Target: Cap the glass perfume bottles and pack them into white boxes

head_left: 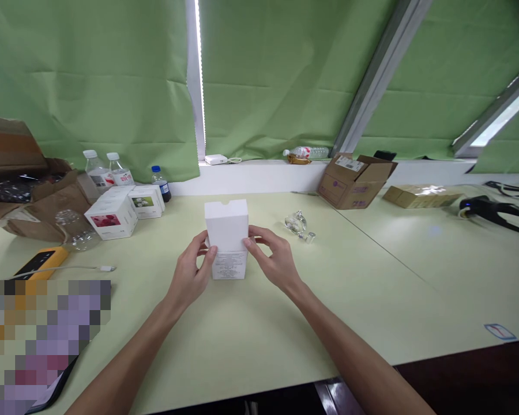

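A tall white box (pixel 227 227) with printed text low on its front stands upright on the pale table (pixel 251 334). My left hand (pixel 193 265) grips its left side, thumb at the front edge. On the opposite side, my right hand (pixel 277 257) holds the box with thumb and fingers. The box's top bears a small notch at the back edge. To the right of it lies a clear glass bottle (pixel 294 222), with a small silvery cap (pixel 310 237) just in front.
White boxes with pictures (pixel 112 216), plastic bottles (pixel 98 172) and an open carton (pixel 38 196) stand at left. A cardboard box (pixel 354 183), a gold box (pixel 419 196) and a black device (pixel 497 213) sit back right. A cable (pixel 82 267) lies left.
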Demonstrator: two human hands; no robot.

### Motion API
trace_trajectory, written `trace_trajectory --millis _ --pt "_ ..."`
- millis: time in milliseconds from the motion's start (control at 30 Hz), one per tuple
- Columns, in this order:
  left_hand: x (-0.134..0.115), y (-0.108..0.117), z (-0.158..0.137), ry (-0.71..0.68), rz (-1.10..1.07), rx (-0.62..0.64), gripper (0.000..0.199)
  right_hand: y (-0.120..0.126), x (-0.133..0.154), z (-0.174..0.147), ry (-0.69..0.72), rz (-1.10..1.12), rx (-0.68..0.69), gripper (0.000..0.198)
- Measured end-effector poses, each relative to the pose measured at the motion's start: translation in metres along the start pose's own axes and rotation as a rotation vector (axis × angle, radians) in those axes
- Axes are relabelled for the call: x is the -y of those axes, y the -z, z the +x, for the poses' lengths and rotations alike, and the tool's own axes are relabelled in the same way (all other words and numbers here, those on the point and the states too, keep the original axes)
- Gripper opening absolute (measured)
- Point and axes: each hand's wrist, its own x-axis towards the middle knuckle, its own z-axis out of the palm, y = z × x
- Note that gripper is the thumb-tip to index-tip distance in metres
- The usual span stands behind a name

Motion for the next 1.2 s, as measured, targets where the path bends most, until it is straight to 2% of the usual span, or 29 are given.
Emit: trace_trajectory --millis 667,1200 --pt "0.0037 0.0003 -0.0002 -0.046 -0.016 0.035 0.038 0.0000 0.0015 0.0006 0.002 0.059 0.017 0.033" --pt "0.0043 -0.0013 -0.0006 -0.057 0.029 0.012 0.038 -0.0013 -0.0017 -0.0010 -0.016 0.041 0.013 0.031"
